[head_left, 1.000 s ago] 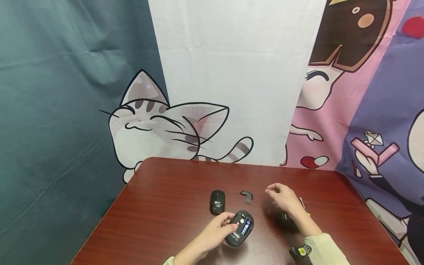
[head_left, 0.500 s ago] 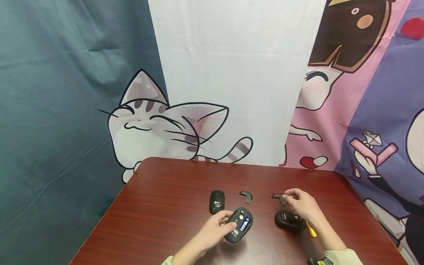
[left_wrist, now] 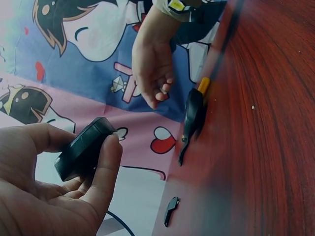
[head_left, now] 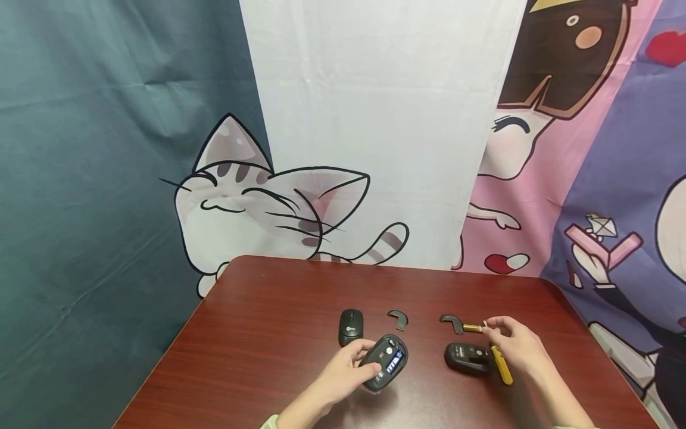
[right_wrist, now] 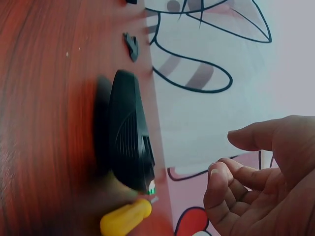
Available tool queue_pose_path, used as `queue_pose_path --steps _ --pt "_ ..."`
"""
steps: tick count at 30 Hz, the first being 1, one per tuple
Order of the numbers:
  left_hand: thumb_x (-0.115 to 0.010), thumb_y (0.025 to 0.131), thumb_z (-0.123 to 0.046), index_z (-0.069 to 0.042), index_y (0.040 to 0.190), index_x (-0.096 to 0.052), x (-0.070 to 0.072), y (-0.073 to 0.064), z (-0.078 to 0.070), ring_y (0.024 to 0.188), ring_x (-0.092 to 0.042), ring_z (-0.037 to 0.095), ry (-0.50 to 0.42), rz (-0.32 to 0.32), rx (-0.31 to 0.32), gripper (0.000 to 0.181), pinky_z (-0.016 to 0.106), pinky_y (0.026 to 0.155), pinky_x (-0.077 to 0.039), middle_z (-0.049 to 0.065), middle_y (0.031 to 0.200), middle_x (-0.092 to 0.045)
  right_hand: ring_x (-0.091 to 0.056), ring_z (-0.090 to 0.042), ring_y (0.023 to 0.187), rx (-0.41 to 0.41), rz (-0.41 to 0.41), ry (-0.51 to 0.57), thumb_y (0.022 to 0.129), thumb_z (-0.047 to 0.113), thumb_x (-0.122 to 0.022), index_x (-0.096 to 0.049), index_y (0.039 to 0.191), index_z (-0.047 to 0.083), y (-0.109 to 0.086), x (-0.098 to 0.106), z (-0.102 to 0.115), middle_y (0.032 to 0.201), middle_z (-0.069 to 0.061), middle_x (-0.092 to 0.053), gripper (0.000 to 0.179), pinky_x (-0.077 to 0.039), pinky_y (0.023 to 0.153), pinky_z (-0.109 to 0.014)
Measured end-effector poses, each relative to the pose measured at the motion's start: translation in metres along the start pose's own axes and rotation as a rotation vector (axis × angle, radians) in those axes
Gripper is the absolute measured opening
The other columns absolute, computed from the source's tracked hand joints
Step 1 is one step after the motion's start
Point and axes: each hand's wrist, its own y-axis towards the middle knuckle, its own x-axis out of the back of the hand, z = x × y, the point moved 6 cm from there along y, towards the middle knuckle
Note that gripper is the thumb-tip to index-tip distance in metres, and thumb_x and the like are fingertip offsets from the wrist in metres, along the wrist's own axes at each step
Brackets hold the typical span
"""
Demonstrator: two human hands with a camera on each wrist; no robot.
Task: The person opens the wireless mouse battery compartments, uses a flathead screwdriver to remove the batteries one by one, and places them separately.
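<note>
The black mouse [head_left: 384, 356] is clamped in my left hand [head_left: 340, 375], underside up, its bay uncovered with something blue-and-white inside; my right hand [head_left: 517, 347] has thumb and fingers apart near a gold battery [head_left: 473, 328]; a second mouse [head_left: 462, 357] lies by the yellow screwdriver [head_left: 502, 366]; both covers [head_left: 398, 319] lie on the counter [head_left: 268, 333], so opening looks done, refitting left; the third mouse [head_left: 351, 323] seems unopened.

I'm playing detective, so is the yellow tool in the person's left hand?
No, the left hand holds a black mouse, while the yellow tool lies on the table.
</note>
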Motion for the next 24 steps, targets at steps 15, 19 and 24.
queue_pose_path --steps 15,19,24 --pt "-0.066 0.095 -0.011 0.002 0.129 -0.059 0.003 0.002 0.000 0.084 -0.071 0.019 -0.035 0.015 -0.013 0.038 0.029 0.068 -0.064 0.010 0.108 -0.069 -0.066 -0.033 0.096 -0.041 0.017 -0.128 0.099 0.046 -0.060 -0.057 0.128 -0.004 -0.009 0.006 -0.034 0.111 -0.023 -0.068 0.058 -0.055 0.077 -0.043" --pt "-0.067 0.095 -0.012 0.003 0.130 -0.059 0.002 0.001 0.000 0.083 -0.071 0.018 -0.032 0.022 -0.019 0.039 0.028 0.067 -0.065 0.010 0.107 -0.069 -0.062 -0.040 0.103 -0.046 0.032 -0.155 0.098 0.044 -0.063 -0.057 0.128 -0.005 -0.011 0.003 -0.043 0.109 -0.022 -0.066 0.058 -0.053 0.081 -0.051" --pt "-0.067 0.095 -0.011 0.004 0.129 -0.059 0.002 0.001 0.000 0.081 -0.071 0.018 -0.040 0.023 -0.025 0.039 0.029 0.067 -0.065 0.010 0.107 -0.070 -0.063 -0.036 0.098 -0.050 0.038 -0.176 0.095 0.039 -0.066 -0.058 0.125 -0.005 -0.011 -0.001 -0.053 0.103 -0.018 -0.067 0.055 -0.052 0.075 -0.044"
